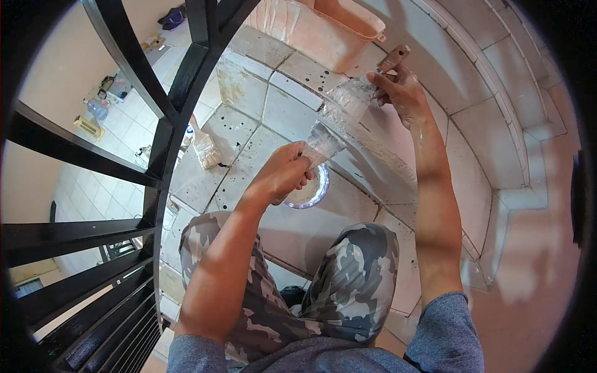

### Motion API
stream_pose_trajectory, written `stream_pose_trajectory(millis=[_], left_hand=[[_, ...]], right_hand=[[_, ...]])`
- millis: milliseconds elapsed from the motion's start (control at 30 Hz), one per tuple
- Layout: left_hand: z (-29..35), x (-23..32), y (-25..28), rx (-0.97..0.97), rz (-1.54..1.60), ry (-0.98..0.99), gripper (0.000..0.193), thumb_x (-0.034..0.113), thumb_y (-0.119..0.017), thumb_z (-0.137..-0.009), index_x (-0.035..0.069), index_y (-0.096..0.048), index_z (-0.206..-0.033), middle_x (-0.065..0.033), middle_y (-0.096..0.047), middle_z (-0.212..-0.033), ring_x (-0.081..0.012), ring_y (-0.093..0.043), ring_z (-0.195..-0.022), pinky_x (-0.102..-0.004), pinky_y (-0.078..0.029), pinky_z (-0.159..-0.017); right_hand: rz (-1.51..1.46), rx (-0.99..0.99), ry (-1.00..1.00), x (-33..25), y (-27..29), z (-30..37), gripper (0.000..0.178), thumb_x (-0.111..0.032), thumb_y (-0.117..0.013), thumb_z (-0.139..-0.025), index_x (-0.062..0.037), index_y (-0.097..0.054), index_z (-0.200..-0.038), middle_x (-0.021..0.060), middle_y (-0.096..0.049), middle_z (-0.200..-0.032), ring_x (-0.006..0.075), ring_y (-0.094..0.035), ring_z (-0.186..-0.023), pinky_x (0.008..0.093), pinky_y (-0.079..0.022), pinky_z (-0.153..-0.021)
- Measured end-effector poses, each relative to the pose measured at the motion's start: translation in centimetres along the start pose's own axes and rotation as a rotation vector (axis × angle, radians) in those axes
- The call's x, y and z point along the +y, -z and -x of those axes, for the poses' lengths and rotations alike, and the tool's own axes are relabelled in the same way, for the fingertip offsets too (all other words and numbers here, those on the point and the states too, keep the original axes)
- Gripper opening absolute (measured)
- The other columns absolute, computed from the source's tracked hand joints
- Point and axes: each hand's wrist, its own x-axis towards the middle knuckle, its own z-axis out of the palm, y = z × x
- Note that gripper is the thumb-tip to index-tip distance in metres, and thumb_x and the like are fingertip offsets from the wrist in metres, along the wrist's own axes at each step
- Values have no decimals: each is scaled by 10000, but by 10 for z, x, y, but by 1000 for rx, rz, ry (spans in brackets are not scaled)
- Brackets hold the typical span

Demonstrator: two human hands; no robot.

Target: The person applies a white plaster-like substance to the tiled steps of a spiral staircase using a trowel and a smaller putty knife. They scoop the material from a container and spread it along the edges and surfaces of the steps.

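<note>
My left hand (287,171) is closed round a small putty knife (324,142), its blade smeared with whitish paste and pointing up and to the right. In my right hand (403,96) is a wide putty knife (360,105), pinched near the base of its brown, stained handle (395,58). Its long paste-coated blade slants down to the right, close to the tip of the small one; whether the two blades touch I cannot tell. Below my left hand sits a round bowl (324,186) with a pale bluish rim, partly hidden by that hand.
Black metal railing (163,143) runs along my left. Tiled steps (242,137) lie ahead, spotted with dark drips. A whitish bag (204,146) rests beside the railing. An orange plastic tub (311,34) stands on the step above. A tiled wall edge (479,137) rises on the right.
</note>
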Motion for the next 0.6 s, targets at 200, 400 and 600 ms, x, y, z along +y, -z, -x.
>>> stream_pose_trajectory(millis=[200,400,600], left_hand=[[0,1,0,16,5,-8,166,110,-471,-913,18,-584,-992,-38,-591,-771,-113,-543,-650,-273,-457,-599],[-1,-7,7,74,-94,10,177,116,-474,-911,10,-585,-1001,-37,-585,-775,-115,-542,-655,-275,-455,-600],[-3,-9,9,135,-107,-5,179,127,-483,-863,6,-599,-926,-68,-595,-765,-148,-546,-638,-308,-452,-594]], right_hand=[[166,41,31,-20,-8,30,425,-229,-821,-831,13,-561,-1063,99,-666,-800,144,-603,-636,289,-498,-547],[361,251,257,-32,-35,92,395,-208,-822,-830,27,-587,-1043,102,-695,-807,156,-663,-710,299,-528,-617],[641,244,654,-2,-59,116,304,-135,-806,-822,-10,-604,-1012,111,-686,-884,185,-690,-774,308,-544,-640]])
